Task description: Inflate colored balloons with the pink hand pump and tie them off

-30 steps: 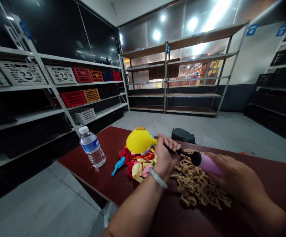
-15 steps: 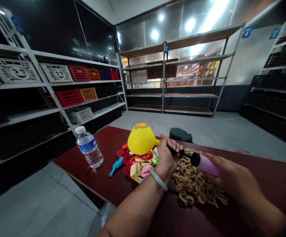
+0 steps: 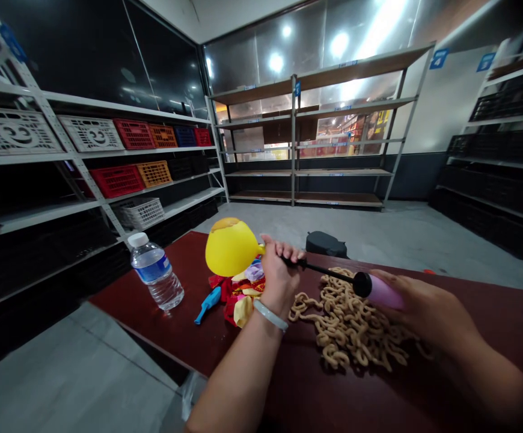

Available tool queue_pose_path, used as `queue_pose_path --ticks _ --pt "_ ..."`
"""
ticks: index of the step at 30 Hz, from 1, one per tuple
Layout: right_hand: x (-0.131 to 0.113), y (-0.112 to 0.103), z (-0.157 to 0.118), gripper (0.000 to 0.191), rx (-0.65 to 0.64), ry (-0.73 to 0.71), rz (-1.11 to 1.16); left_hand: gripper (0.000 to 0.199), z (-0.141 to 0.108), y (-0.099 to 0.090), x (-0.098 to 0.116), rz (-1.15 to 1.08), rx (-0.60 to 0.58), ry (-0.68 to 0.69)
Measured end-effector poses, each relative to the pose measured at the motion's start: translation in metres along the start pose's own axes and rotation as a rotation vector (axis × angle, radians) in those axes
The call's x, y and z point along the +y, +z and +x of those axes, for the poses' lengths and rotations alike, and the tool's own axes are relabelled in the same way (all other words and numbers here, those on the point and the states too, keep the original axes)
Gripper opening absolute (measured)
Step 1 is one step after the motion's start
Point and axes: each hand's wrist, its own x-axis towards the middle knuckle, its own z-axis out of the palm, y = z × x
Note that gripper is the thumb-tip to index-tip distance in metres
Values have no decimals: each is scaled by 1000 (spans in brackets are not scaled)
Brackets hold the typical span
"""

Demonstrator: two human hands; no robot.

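Observation:
A partly inflated yellow balloon point(image 3: 232, 248) with an orange patch sits on the nozzle end of a hand pump. My left hand point(image 3: 280, 267) is closed around the balloon's neck and the pump's black front end. My right hand point(image 3: 424, 300) grips the pink body of the balloon pump point(image 3: 386, 291). Between the hands a length of black rod point(image 3: 331, 270) shows. Below the balloon lies a pile of limp balloons point(image 3: 238, 297) in several colours, with a blue balloon point(image 3: 208, 304) at its left. Under the pump a heap of tan, curly cord-like pieces point(image 3: 356, 331) is spread out.
A water bottle point(image 3: 157, 270) with a white cap stands on the left of the dark red table point(image 3: 153, 325). Beyond the far edge is a black object point(image 3: 326, 243). Shelves with crates point(image 3: 128, 133) line the left wall, and a shelving rack point(image 3: 295, 144) stands behind.
My left hand has moved left with the balloon, away from my right hand. More of the black rod is drawn out of the pink body. The view has shifted slightly.

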Motion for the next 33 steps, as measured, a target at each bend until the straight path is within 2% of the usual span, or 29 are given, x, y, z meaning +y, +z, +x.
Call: queue_pose_path --ticks 3,5,8,11,14,17,20,23,26,29,33 --pt "15 1 -2 55 -76 -19 -11 54 11 -4 16 3 22 65" --pt "17 3 -3 54 -58 -18 -45 55 13 -6 15 13 23 74" --pt "7 4 -4 47 -33 -14 -116 55 6 -7 -2 13 13 45" --pt "-9 2 -2 40 -20 -8 -160 54 -8 -6 -26 10 -15 -52" --pt "-23 -1 0 43 -14 -15 -172 51 -26 -4 -48 51 -94 -146" --pt "-32 -3 0 51 9 -23 -181 48 -42 -1 -59 101 -199 -192" --pt "-40 -5 0 56 28 -22 -200 49 -50 2 -61 102 -206 -176" --pt "-47 -5 2 54 17 -43 -167 51 -47 5 -56 91 -142 -154" --pt "-44 -5 5 49 24 -59 -113 52 -34 5 -41 49 -76 -132" --pt "-28 -5 7 47 24 -40 -118 53 -14 3 -17 10 2 -44" --pt "-5 -6 4 49 -47 -4 -115 53 5 -3 6 -5 8 14"
